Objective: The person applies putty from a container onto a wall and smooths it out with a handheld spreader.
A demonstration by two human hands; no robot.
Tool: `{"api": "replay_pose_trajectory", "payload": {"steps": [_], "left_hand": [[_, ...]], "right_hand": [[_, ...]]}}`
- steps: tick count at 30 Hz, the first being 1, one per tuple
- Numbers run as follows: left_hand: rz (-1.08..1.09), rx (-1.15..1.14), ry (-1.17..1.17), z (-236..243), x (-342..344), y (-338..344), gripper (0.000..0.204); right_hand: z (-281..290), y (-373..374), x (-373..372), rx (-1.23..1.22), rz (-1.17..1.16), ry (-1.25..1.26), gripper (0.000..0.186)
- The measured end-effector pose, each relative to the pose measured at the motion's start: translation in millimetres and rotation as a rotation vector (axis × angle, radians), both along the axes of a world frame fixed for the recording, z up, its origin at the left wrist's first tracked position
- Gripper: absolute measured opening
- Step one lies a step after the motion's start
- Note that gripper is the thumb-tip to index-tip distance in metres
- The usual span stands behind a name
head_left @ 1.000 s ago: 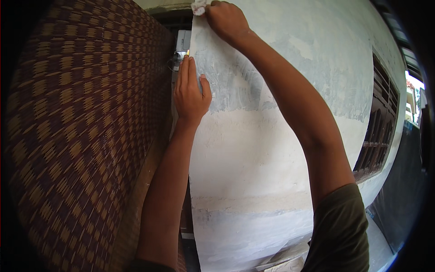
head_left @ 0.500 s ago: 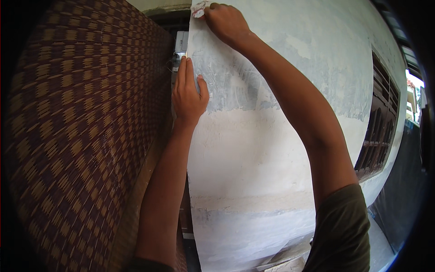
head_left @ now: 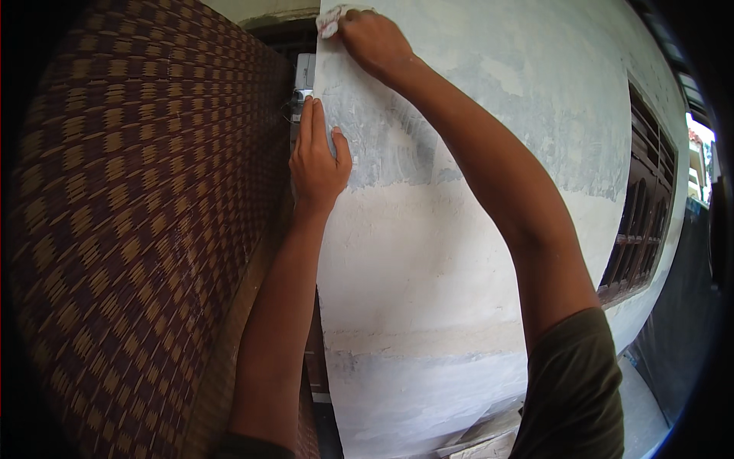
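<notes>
My right hand (head_left: 376, 47) is raised to the top of a patchy white and grey wall (head_left: 428, 260). Its fingers are closed round a crumpled whitish cloth (head_left: 330, 21) with reddish marks, pressed at the wall's upper left edge. Lower down, my left hand (head_left: 319, 164) lies against the same vertical edge, fingers stretched upward and thumb apart on the wall face. Nothing shows in the left hand.
A woven brown and tan mat panel (head_left: 145, 206) stands close on the left. Behind the wall's edge sits a pale box-like fitting (head_left: 305, 73). A dark barred window (head_left: 644, 199) is at the right. Flat pale pieces (head_left: 485, 444) lie at the wall's foot.
My right hand has shifted slightly left and down with the cloth, which now reaches over the wall's edge. The left hand stays about where it was.
</notes>
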State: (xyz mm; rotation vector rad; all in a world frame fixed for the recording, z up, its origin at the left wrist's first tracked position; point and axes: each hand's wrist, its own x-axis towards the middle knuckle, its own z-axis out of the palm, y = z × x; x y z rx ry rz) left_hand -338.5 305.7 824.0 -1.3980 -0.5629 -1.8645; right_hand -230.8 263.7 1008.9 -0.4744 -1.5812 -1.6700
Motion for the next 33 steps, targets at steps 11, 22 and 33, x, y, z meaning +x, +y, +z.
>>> {"api": "replay_pose_trajectory", "payload": {"steps": [11, 22, 33], "left_hand": [[0.034, -0.008, 0.002, -3.4, -4.4, -1.2, 0.051], [0.095, 0.046, 0.031, -4.6, -4.2, 4.2, 0.049], [0.064, 0.072, 0.041, -1.1, 1.5, -1.0, 0.048]], "right_hand": [[-34.8, -13.6, -5.5, 0.002, 0.186, -0.172, 0.024], [-72.7, 9.9, -15.2, -0.037, 0.096, -0.257, 0.019], [-31.8, 17.4, 7.2, -0.033, 0.084, -0.205, 0.020]]}}
